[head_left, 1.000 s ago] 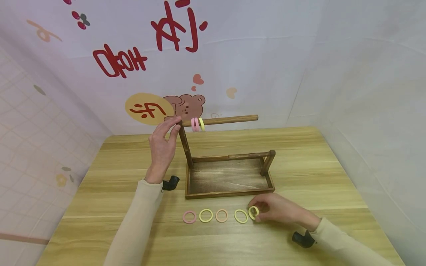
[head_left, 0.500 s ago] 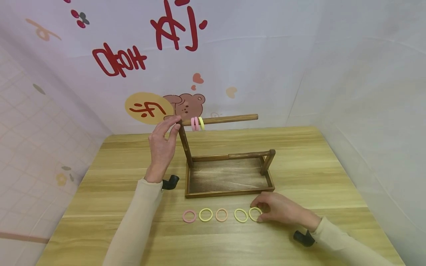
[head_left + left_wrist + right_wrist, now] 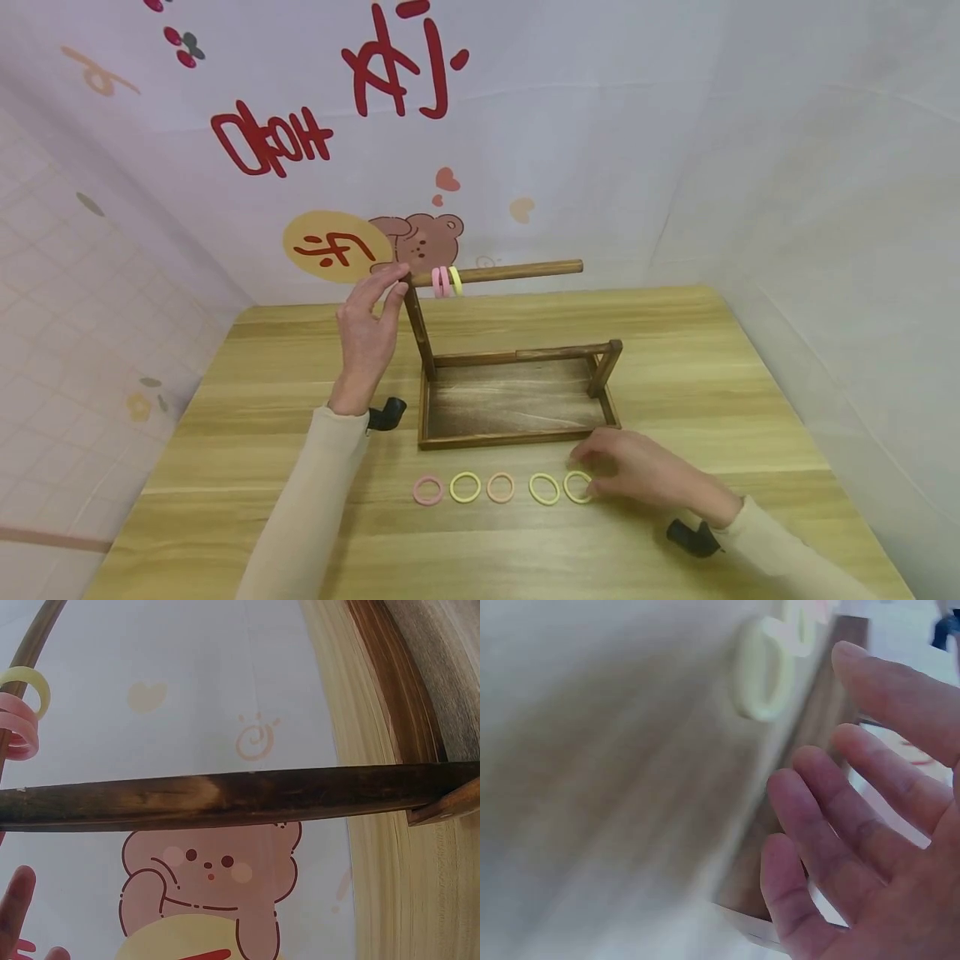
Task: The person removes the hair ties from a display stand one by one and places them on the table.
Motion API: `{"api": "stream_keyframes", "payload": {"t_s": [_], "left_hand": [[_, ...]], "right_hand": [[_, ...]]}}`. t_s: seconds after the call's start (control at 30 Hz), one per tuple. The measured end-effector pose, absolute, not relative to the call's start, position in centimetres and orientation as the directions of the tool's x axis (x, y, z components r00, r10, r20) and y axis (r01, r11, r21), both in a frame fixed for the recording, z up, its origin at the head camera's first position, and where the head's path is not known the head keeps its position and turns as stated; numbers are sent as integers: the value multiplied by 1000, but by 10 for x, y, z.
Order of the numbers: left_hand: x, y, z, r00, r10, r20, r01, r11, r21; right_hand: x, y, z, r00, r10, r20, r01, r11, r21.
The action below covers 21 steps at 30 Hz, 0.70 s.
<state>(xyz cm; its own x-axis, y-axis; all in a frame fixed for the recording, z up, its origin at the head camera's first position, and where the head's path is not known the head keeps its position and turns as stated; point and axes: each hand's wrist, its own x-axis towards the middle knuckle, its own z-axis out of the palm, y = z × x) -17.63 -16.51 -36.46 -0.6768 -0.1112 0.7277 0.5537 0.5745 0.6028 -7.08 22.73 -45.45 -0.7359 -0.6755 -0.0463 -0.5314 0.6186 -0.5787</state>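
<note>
A dark wooden rack stands on the table, its long rod carrying two pink rings and one yellow ring. My left hand holds the top of the left post between thumb and fingers. In front of the rack lie a pink ring, a yellow ring, an orange ring and two more yellow-green rings, the near one and the rightmost. Right beside the rightmost ring is my right hand, its fingers spread and holding nothing in the right wrist view.
The rack's tray base has a shorter right post and a rear rail. Black wrist cameras sit on both wrists. A printed cloth hangs behind the table, with pale cloth at both sides.
My right hand has laid the yellow-green ring flat at the right end of the row, let it go and drawn slightly to the right. My left hand stays on the post.
</note>
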Motion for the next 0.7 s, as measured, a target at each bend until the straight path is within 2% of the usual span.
{"api": "stream_keyframes", "payload": {"t_s": [0.17, 0.4, 0.53, 0.7], "left_hand": [[-176, -166, -366, -674, -113, 730, 563, 561, 607], [-176, -166, -366, -666, -108, 738, 568, 567, 596], [-176, -166, -367, -663, -107, 741, 572, 567, 593], [-177, -165, -367, -658, -121, 743, 575, 556, 600]], "right_hand": [[-73, 224, -432, -770, -636, 53, -557, 629, -542], [-80, 215, -401, -791, -586, 176, -565, 590, -576], [-88, 209, -391, -765, -566, 308, -624, 529, -575], [-99, 199, -380, -697, -542, 470, -708, 413, -573]]}}
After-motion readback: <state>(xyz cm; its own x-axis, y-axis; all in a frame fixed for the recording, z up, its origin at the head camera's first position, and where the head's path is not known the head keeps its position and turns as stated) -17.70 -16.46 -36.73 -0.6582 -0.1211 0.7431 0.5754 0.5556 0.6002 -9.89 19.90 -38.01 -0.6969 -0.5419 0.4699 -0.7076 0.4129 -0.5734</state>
